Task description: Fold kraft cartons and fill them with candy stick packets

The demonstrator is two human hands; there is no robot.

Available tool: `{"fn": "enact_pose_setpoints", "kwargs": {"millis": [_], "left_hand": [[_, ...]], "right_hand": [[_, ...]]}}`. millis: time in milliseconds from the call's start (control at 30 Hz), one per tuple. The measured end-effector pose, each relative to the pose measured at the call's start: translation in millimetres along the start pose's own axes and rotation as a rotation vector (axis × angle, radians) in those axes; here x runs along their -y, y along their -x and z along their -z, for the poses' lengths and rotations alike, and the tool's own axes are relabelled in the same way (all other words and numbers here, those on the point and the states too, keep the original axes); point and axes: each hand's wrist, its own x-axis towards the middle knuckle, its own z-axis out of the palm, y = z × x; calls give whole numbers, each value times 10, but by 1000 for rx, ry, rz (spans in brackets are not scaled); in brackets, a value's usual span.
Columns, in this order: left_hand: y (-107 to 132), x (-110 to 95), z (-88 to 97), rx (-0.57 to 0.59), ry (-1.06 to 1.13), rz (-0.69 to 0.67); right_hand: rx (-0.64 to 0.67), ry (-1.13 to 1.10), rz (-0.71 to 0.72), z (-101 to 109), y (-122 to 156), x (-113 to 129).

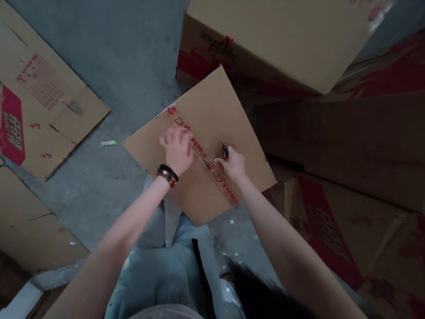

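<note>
Dark hair (pixel 264 299) and pale trousers (pixel 169 262) fill the bottom of the view, and 2 bare forearms reach out over them. Left hand (pixel 177 150), blurred, with 2 bracelets (pixel 167 174) at the wrist, lies on the box top with fingers loosely curled, gripping nothing. Right hand (pixel 232 165) is clenched around 1 small dark tool (pixel 225 151), its lower end right on the tape line. Both hands are on 1 cardboard box (pixel 214 179), plain brown, tilted corner-up above the knees, with 1 strip of red-printed tape (pixel 219 178) running across its face between them. Beyond it, grey concrete floor (pixel 121 53) with 1 small green-white scrap (pixel 109 142). Flattened cardboard (pixel 25 101) lies far left, 1 large box (pixel 282 24) sits top right, and more red-printed boxes (pixel 366 176) are stacked right.
</note>
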Motion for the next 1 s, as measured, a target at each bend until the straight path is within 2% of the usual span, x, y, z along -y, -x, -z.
{"fn": "enact_pose_setpoints", "kwargs": {"millis": [67,100,133,233,300,367,467,600,733,1000], "left_hand": [[150,-244,-151,240,-35,-348],[192,-351,-221,345,-76,-468],[206,-446,-281,442,-129,-532],[109,-676,-398,686,-274,-495],[7,-796,-427,791,-320,-417],[-45,-882,-430,830,-345,-365],[16,-934,-396,842,-397,-320],[147,-895,-320,826,-454,-282],[141,-830,-244,867,-391,-270],[245,-795,73,872,-303,-308]], "right_hand": [[21,25,34,3,-35,-12],[32,33,55,8,-62,-21],[41,37,75,12,-89,-34],[44,27,121,12,-150,-94],[35,9,134,1,-170,-141],[30,-19,149,-11,-182,-180],[30,-81,188,-18,-201,-211],[42,-124,217,-13,-217,-210],[64,-121,221,0,-177,-168],[51,-53,211,4,-141,-254]]}}
